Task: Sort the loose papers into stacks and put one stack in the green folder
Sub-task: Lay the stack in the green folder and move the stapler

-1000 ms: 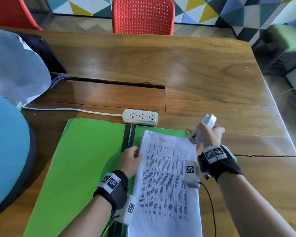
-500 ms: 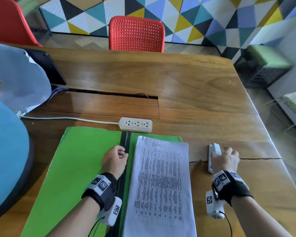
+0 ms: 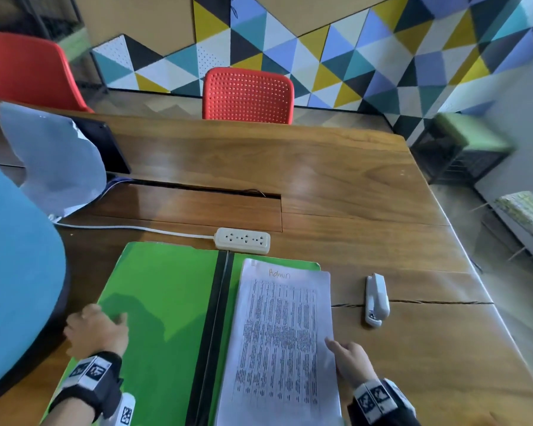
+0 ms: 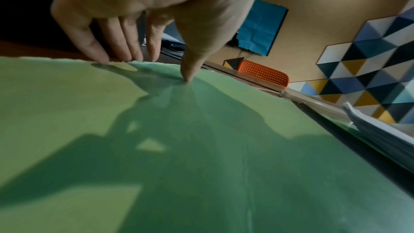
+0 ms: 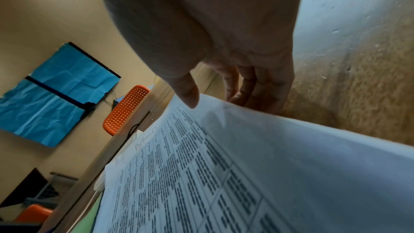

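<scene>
The green folder lies open on the wooden table, its black spine in the middle. A stack of printed papers headed "Admin" rests on its right half. My left hand is at the left flap's outer edge; in the left wrist view the thumb presses on the green folder and the fingertips go behind its edge. My right hand pinches the stack's right edge. In the right wrist view its thumb lies on the papers with the fingers underneath.
A white stapler lies on the table to the right of the papers. A white power strip with its cable sits just beyond the folder. A blue rounded object fills the left. A red chair stands across the table.
My right hand set the stapler down on the table and came back to the papers' right edge. My left hand moved from the folder's spine out to the left flap's edge.
</scene>
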The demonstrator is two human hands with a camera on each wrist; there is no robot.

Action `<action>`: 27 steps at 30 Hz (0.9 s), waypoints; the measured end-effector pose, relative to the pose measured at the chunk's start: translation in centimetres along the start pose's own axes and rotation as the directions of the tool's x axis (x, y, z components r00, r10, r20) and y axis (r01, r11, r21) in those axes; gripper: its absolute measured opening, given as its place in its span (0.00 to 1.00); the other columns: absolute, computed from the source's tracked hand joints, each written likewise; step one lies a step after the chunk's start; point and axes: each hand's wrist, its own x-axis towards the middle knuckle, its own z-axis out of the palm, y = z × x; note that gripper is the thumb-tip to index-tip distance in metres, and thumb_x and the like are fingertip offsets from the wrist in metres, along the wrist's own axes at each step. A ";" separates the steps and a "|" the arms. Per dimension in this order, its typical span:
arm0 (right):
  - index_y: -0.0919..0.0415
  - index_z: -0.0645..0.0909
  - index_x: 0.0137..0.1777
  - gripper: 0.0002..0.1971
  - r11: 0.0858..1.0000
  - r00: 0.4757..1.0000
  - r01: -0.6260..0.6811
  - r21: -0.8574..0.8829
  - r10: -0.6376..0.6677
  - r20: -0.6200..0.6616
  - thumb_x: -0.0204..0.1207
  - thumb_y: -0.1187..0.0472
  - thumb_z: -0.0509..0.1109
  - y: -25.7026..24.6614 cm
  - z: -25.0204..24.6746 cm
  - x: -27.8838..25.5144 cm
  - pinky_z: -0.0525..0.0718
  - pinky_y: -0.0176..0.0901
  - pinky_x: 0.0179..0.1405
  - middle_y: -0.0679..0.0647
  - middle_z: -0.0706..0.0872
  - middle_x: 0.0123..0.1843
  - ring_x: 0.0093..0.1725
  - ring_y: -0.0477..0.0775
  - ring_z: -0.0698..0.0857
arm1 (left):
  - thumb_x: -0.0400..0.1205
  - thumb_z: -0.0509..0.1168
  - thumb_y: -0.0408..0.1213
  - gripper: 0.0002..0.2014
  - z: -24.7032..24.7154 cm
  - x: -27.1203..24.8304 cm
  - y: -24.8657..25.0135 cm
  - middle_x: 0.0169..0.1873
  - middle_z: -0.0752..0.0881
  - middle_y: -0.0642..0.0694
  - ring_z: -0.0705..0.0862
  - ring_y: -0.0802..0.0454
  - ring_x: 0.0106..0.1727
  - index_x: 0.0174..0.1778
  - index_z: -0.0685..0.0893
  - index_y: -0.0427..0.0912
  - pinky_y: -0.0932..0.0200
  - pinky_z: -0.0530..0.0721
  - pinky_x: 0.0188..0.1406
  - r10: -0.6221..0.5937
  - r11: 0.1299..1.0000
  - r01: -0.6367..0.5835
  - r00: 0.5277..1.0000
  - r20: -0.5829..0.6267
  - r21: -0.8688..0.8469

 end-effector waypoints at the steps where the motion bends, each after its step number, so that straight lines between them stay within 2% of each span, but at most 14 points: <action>1: 0.56 0.68 0.24 0.23 1.000 0.999 -0.019 0.023 0.018 0.043 0.79 0.52 0.69 0.1 0.0 0.5 0.69 0.41 0.29 0.47 0.71 0.19 0.25 0.52 0.72 | 0.76 0.74 0.38 0.22 -0.2 -0.2 -0.3 0.61 0.77 0.24 0.76 0.26 0.62 0.61 0.78 0.29 0.29 0.82 0.51 -0.010 1.000 0.010 1.000 -0.007 0.007; 4: 0.64 0.79 0.38 0.14 0.998 0.993 -0.043 0.046 0.038 0.111 0.76 0.53 0.71 0.2 -0.2 1.5 0.76 0.43 0.36 0.55 0.80 0.32 0.33 0.56 0.79 | 0.79 0.71 0.36 0.19 -0.5 0.1 -1.2 0.60 0.77 0.23 0.76 0.25 0.61 0.59 0.78 0.27 0.31 0.81 0.51 -0.005 0.999 0.005 1.000 -0.003 0.041; 6: 0.65 0.77 0.40 0.12 0.996 0.991 -0.038 0.079 0.027 0.128 0.75 0.55 0.71 0.1 -0.6 2.2 0.75 0.43 0.32 0.54 0.77 0.29 0.30 0.55 0.77 | 0.81 0.69 0.38 0.17 -0.9 0.9 -2.1 0.59 0.81 0.24 0.79 0.28 0.58 0.59 0.80 0.28 0.35 0.81 0.51 -0.012 0.999 0.011 0.999 0.039 0.034; 8: 0.64 0.74 0.37 0.11 0.989 0.991 -0.049 0.143 0.031 0.131 0.75 0.59 0.70 -0.3 -1.0 2.4 0.71 0.42 0.27 0.54 0.73 0.25 0.25 0.54 0.73 | 0.82 0.67 0.39 0.15 -1.0 1.7 -3.4 0.55 0.86 0.28 0.82 0.35 0.49 0.57 0.84 0.30 0.43 0.81 0.47 0.030 0.998 -0.023 0.992 0.120 -0.057; 9: 0.65 0.74 0.38 0.10 0.984 0.992 -0.050 0.174 0.029 0.124 0.75 0.60 0.69 -0.4 -1.1 2.6 0.75 0.44 0.28 0.56 0.75 0.26 0.27 0.56 0.76 | 0.83 0.67 0.40 0.15 -1.3 1.9 -3.9 0.53 0.87 0.30 0.81 0.37 0.45 0.56 0.85 0.30 0.48 0.80 0.44 0.068 0.993 -0.051 0.984 0.166 -0.107; 11: 0.65 0.79 0.42 0.05 0.975 0.995 -0.035 0.221 0.013 0.098 0.76 0.63 0.67 -0.9 -1.4 2.3 0.85 0.54 0.38 0.61 0.86 0.36 0.37 0.63 0.87 | 0.84 0.66 0.40 0.12 -2.6 1.7 -4.6 0.50 0.88 0.31 0.82 0.37 0.43 0.52 0.86 0.33 0.50 0.76 0.41 0.161 0.970 -0.115 0.965 0.209 -0.215; 13: 0.63 0.83 0.48 0.04 0.976 1.000 0.004 0.216 -0.010 0.028 0.78 0.67 0.66 -1.0 -1.5 1.5 0.87 0.51 0.45 0.60 0.89 0.43 0.42 0.62 0.88 | 0.84 0.66 0.39 0.09 -4.7 1.0 -5.1 0.46 0.89 0.34 0.83 0.37 0.44 0.46 0.86 0.36 0.51 0.75 0.41 0.276 0.918 -0.191 0.937 0.213 -0.348; 16: 0.62 0.86 0.49 0.06 0.989 0.997 0.024 0.147 -0.013 -0.076 0.77 0.65 0.69 -1.0 -1.3 1.0 0.86 0.47 0.47 0.55 0.89 0.40 0.39 0.57 0.87 | 0.84 0.66 0.38 0.08 -9.6 -0.4 -4.6 0.40 0.89 0.43 0.85 0.44 0.43 0.40 0.86 0.41 0.56 0.76 0.39 0.442 0.841 -0.313 0.868 0.227 -0.441; 18: 0.63 0.88 0.51 0.08 0.991 0.992 0.022 0.135 -0.004 -0.129 0.75 0.64 0.71 -1.1 -0.7 1.1 0.87 0.48 0.49 0.57 0.90 0.42 0.40 0.58 0.87 | 0.83 0.66 0.37 0.09 -13.0 -1.6 -3.6 0.36 0.89 0.45 0.85 0.48 0.39 0.38 0.86 0.40 0.62 0.82 0.31 0.535 0.791 -0.376 0.807 0.248 -0.483; 20: 0.62 0.89 0.53 0.09 0.993 0.985 0.047 0.108 -0.029 -0.168 0.74 0.63 0.73 -1.3 0.3 0.9 0.84 0.44 0.46 0.57 0.90 0.44 0.39 0.55 0.86 | 0.83 0.67 0.35 0.10 -15.5 -3.0 -2.0 0.32 0.88 0.45 0.83 0.56 0.33 0.36 0.85 0.37 0.66 0.82 0.26 0.625 0.724 -0.433 0.742 0.244 -0.536; 22: 0.58 0.89 0.53 0.08 0.993 0.976 0.081 0.088 -0.060 -0.211 0.75 0.60 0.74 -1.8 1.0 0.0 0.79 0.38 0.39 0.54 0.90 0.42 0.35 0.50 0.85 | 0.82 0.68 0.36 0.10 -17.0 -4.7 0.1 0.30 0.87 0.46 0.84 0.61 0.32 0.35 0.85 0.39 0.72 0.79 0.32 0.711 0.648 -0.533 0.680 0.182 -0.544; 24: 0.51 0.90 0.52 0.08 0.998 0.972 0.066 0.022 -0.059 -0.228 0.75 0.55 0.75 -2.2 1.5 -0.7 0.81 0.37 0.40 0.51 0.90 0.41 0.37 0.51 0.87 | 0.83 0.68 0.37 0.09 -17.2 -6.5 2.2 0.34 0.89 0.44 0.87 0.58 0.37 0.37 0.86 0.41 0.75 0.78 0.37 0.768 0.580 -0.591 0.627 0.133 -0.560; 25: 0.50 0.90 0.52 0.08 0.999 0.970 0.048 -0.017 -0.050 -0.238 0.74 0.54 0.74 -2.4 1.7 -1.1 0.83 0.38 0.43 0.50 0.90 0.43 0.39 0.53 0.88 | 0.83 0.67 0.37 0.08 -16.9 -7.4 3.3 0.36 0.90 0.43 0.88 0.55 0.39 0.39 0.87 0.42 0.73 0.79 0.39 0.785 0.554 -0.579 0.602 0.145 -0.599; 27: 0.48 0.90 0.52 0.08 0.997 0.965 0.043 -0.059 -0.057 -0.254 0.76 0.53 0.72 -2.6 2.1 -1.7 0.82 0.37 0.41 0.51 0.91 0.44 0.40 0.54 0.87 | 0.84 0.65 0.42 0.09 -15.2 -8.9 5.1 0.45 0.93 0.45 0.91 0.52 0.41 0.50 0.88 0.43 0.67 0.85 0.39 0.790 0.541 -0.419 0.550 0.270 -0.729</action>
